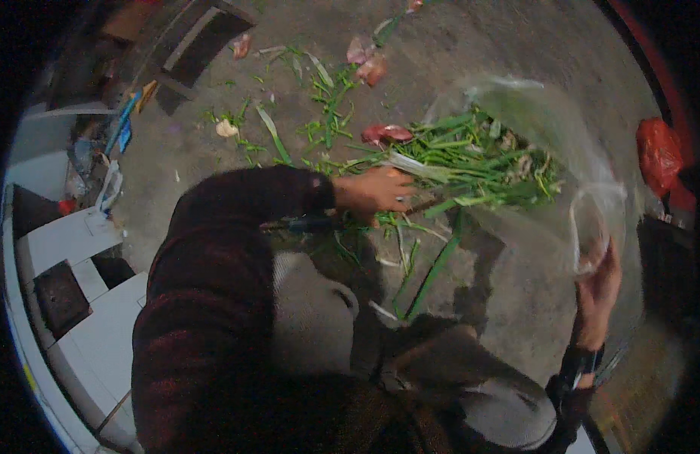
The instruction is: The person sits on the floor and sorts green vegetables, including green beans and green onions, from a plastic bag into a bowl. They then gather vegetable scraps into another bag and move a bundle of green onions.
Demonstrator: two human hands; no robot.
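My left hand (378,192) reaches in from the left, low over the floor, its fingers spread against the near edge of a heap of green onion leaves and trimmings (469,164). A ring shows on one finger. The heap lies at the mouth of a clear plastic bag (577,153), partly inside it. My right hand (599,267), with a dark band at the wrist, grips the bag's rim at the right. Reddish onion skin (387,134) rests at the heap's far left edge. Below my left forearm is a dark, blurred object I cannot identify.
Loose green scraps (330,108) and papery skins (368,61) are strewn over the concrete floor (531,255). A red plastic bag (659,153) is at the far right. White panels (100,335) stand along the left, and a dark frame (196,45) at the upper left.
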